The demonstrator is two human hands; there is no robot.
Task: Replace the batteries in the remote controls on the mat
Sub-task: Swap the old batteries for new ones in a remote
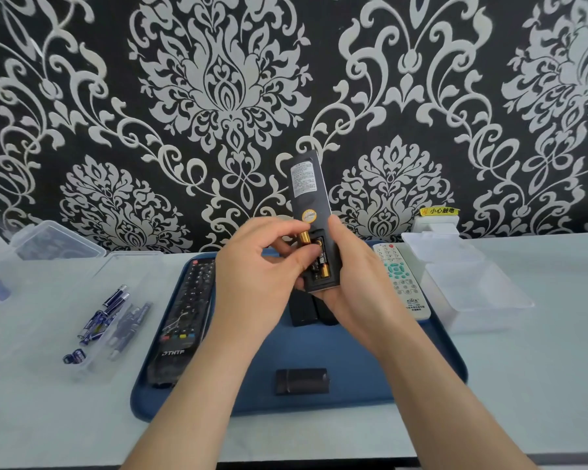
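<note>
My right hand (348,283) grips a black remote (308,188) upright above the blue mat (353,374), back side toward me, battery bay open. My left hand (258,266) pinches a gold-and-black battery (304,237) at the bay's top; a second gold battery (324,270) lies in the bay. The remote's black cover (301,380) lies on the mat near me. A black THTF remote (184,317) lies at the mat's left, a white remote (403,279) at its right, and another dark remote (302,310) sits under my hands.
Blue batteries (107,313) lie in an open clear tray (129,266) left of the mat. A clear lidded box (45,242) stands at far left, an empty clear box (469,283) at right. Patterned wall runs behind the pale table.
</note>
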